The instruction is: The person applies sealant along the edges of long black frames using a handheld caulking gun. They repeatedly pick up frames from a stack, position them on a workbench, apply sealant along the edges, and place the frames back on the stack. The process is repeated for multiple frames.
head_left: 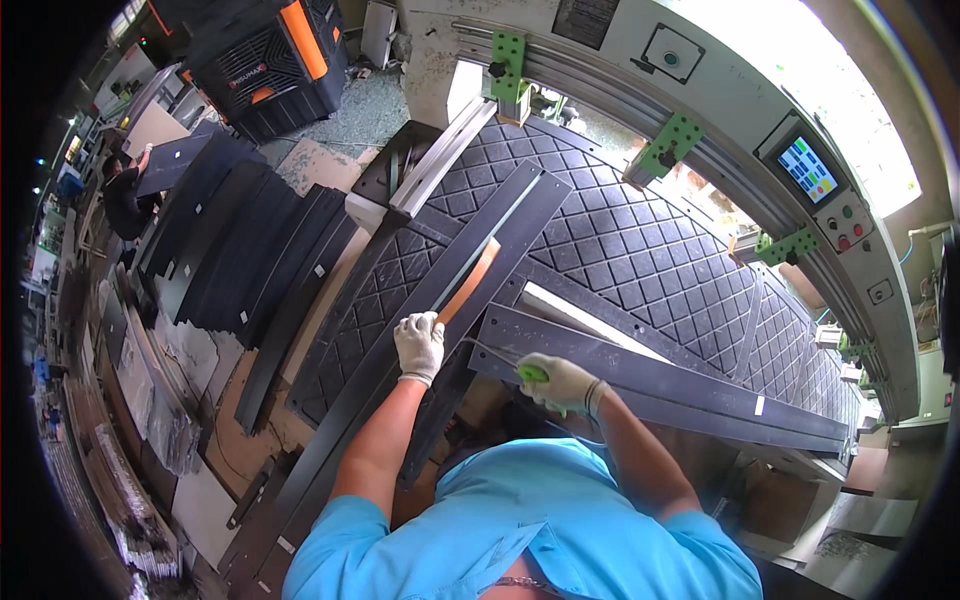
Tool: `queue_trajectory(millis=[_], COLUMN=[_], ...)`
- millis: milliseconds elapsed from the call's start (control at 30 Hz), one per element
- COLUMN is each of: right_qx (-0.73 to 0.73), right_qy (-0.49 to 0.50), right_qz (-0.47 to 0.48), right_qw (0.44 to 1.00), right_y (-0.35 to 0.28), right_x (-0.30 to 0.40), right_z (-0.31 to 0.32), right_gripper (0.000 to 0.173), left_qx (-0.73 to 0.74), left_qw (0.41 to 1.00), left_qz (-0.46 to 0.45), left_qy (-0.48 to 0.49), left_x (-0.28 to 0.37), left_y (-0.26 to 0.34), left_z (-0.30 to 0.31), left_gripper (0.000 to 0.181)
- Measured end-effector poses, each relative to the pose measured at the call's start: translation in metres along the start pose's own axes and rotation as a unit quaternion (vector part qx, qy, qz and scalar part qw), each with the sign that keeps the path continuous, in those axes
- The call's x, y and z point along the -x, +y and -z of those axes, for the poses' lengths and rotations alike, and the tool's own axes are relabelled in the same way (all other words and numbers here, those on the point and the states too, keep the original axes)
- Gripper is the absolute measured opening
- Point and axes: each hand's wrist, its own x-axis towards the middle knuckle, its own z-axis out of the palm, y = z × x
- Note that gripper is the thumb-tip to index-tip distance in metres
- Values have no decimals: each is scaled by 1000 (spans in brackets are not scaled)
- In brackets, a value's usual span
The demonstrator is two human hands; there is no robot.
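My left hand [420, 346], in a white knit glove, is closed around the lower end of a curved orange-brown strip [471, 283]. The strip lies over a long dark grooved panel [517, 217] that runs diagonally before me. In my gloved right hand [562, 384] is a green-handled air blow gun [532, 373]. A thin nozzle extends from it leftward, towards my left hand, and a hose trails below my wrist. Just beyond the right hand lies a second dark panel [645, 375] with a white sticker. My fingers hide the strip's near end and part of the gun.
Both panels rest on a black table with a diamond-grooved top [630, 240]. A machine beam [750, 97] with green brackets [667, 146] and a control screen [807, 169] curves along the far side. Stacked dark panels [240, 232] stand left; farther off, a person [124, 191] handles a panel.
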Motion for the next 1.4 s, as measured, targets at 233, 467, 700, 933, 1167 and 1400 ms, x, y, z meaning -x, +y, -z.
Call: queue_trajectory(millis=[233, 467, 700, 933, 1167, 1400], right_qx=[110, 19, -69, -202, -354, -313], right_qy=[107, 314, 456, 542, 594, 578], right_qz=[34, 65, 33, 31, 26, -24], right_qw=[988, 947, 887, 815, 722, 753], right_y=[33, 76, 143, 233, 329, 348], right_x=[45, 71, 110, 159, 213, 252], right_z=[-54, -94, -86, -53, -32, -26], right_gripper=[53, 42, 42, 40, 36, 34], left_qx=[153, 350, 345, 514, 477, 146], left_qw=[986, 930, 918, 796, 706, 914], left_qz=[70, 89, -169, -49, 72, -41], left_qy=[3, -71, -101, -315, -519, -375], left_x=[31, 83, 45, -18, -72, -59], left_y=[-17, 22, 124, 233, 385, 403], left_z=[34, 43, 66, -4, -94, -192], left_gripper=[17, 22, 27, 24, 25, 26])
